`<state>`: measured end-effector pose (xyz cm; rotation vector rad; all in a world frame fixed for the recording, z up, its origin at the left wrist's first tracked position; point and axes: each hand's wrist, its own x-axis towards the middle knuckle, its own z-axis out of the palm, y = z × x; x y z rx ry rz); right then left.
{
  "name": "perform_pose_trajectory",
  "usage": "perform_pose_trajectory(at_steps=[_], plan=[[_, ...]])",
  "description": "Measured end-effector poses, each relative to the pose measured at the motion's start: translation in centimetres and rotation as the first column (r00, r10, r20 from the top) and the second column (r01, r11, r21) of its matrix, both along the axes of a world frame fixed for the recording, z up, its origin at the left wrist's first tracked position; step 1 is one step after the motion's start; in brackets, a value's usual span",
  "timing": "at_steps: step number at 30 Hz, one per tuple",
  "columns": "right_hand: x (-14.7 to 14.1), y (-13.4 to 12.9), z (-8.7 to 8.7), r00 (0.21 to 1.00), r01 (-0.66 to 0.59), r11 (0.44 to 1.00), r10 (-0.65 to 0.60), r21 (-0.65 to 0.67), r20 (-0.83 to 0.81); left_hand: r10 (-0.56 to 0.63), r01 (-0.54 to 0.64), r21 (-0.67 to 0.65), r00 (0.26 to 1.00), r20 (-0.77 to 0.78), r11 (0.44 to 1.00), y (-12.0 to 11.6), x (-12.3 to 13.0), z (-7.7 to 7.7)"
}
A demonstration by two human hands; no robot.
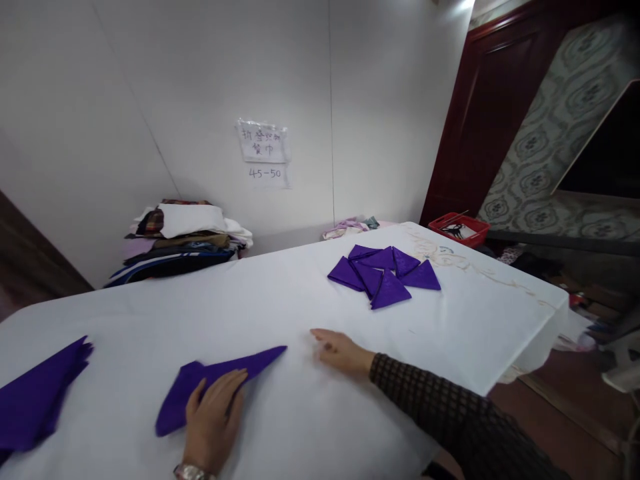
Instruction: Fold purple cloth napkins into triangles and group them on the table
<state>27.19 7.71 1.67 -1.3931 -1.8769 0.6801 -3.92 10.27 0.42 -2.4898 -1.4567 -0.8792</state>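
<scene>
My left hand [215, 413] rests on a partly folded purple cloth napkin [177, 397], its fingers stretched flat over the fabric. That napkin narrows to a point on the right, and my palm hides part of its lower edge. To the right of that point, my right hand [343, 350] is over the white tablecloth, index finger extended, nothing visible in it and slightly blurred. Several folded purple napkin triangles [390, 290] lie overlapping farther back. A stack of purple napkins [37, 400] sits at the left edge, partly cut off by the frame.
The white-covered table [280, 293] stands near a pale wall bearing a handwritten paper sign [264, 141]. Piled clothes [190, 230] are behind its left side. A red basket [460, 230] stands beyond the far right corner, near a dark red door [493, 100].
</scene>
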Motion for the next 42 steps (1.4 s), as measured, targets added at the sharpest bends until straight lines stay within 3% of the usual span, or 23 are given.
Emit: perform_pose_trajectory(at_steps=[2, 4, 8, 11, 16, 22, 26, 31, 35, 38, 42], plan=[[-2.9, -0.9, 0.2, 0.988, -0.147, 0.989, 0.145, 0.028, 0.055, -0.093, 0.093, -0.007, 0.996, 0.016, 0.996, -1.1, 1.3, 0.1], [-4.9, -1.5, 0.7, 0.963, -0.247, 0.967, 0.239, 0.055, 0.120, -0.104, 0.104, -0.034, 0.994, 0.023, 0.994, -2.0, 2.1, 0.0], [-6.9, -1.9, 1.1, 0.940, -0.279, 0.955, 0.249, 0.101, 0.234, 0.080, -0.082, -0.132, 0.997, -0.019, 0.988, -2.6, 2.5, -0.4], [-7.6, -2.1, 0.6, 0.953, -0.237, 0.963, 0.205, 0.129, 0.223, 0.217, -0.223, -0.157, 0.975, -0.054, 0.962, -2.7, 2.3, -0.2], [-7.9, -2.6, 0.9, 0.990, -0.138, 0.983, 0.135, 0.121, 0.034, 0.325, -0.322, -0.138, 0.946, 0.004, 0.937, -2.8, 1.4, 1.0], [-8.0, -3.6, 2.6, 0.985, -0.088, 0.996, 0.092, 0.032, -0.147, 0.301, -0.266, -0.183, 0.931, 0.205, 0.946, -1.4, -1.3, 0.9], [-7.4, -3.2, 2.9, 0.967, 0.009, 0.999, 0.005, 0.053, -0.256, 0.403, -0.316, -0.299, 0.865, 0.300, 0.900, -1.0, -2.3, 0.9], [-5.9, -1.9, 2.3, 0.867, 0.170, 0.985, -0.166, -0.033, -0.470, 0.414, -0.318, -0.305, 0.845, 0.339, 0.898, -1.2, -2.7, 1.3], [-4.9, -1.0, 1.7, 0.785, 0.207, 0.973, -0.229, -0.105, -0.576, 0.408, -0.334, -0.255, 0.844, 0.348, 0.908, -1.2, -3.1, 1.1], [-4.2, -0.6, 1.6, 0.761, 0.234, 0.962, -0.270, -0.138, -0.590, 0.425, -0.341, -0.286, 0.846, 0.322, 0.895, -1.3, -3.4, 0.9], [-3.4, -0.4, 2.2, 0.699, 0.248, 0.956, -0.287, -0.154, -0.655, 0.351, -0.263, -0.278, 0.873, 0.340, 0.924, -2.0, -3.4, 1.7]])
